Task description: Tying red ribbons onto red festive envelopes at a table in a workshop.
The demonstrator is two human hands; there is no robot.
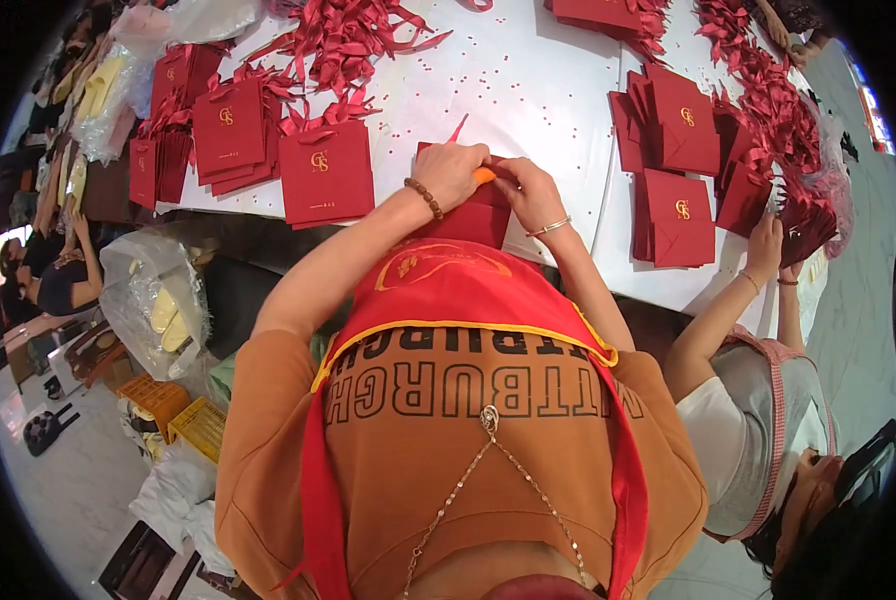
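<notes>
A dark red paper gift bag [473, 220] lies in front of me at the table's near edge, under both hands. My left hand [450, 172], with a brown beaded bracelet, is closed over its upper left part; what the fingers grip is hidden. A small orange piece [484, 176], kind unclear, pokes out beside those fingers. Beyond them a red ribbon end [459, 127] sticks up. My right hand [533, 195], wearing a silver bangle, pinches the bag's upper right edge, fingertips close to the left hand.
Stacked red bags [325, 172] stand left, with a heap of red ribbons [343, 45] behind. More bags [680, 215] stand right. Small red dots [513, 75] are scattered over the white table [568, 110]. At right, a co-worker's hand [765, 245] holds red bags.
</notes>
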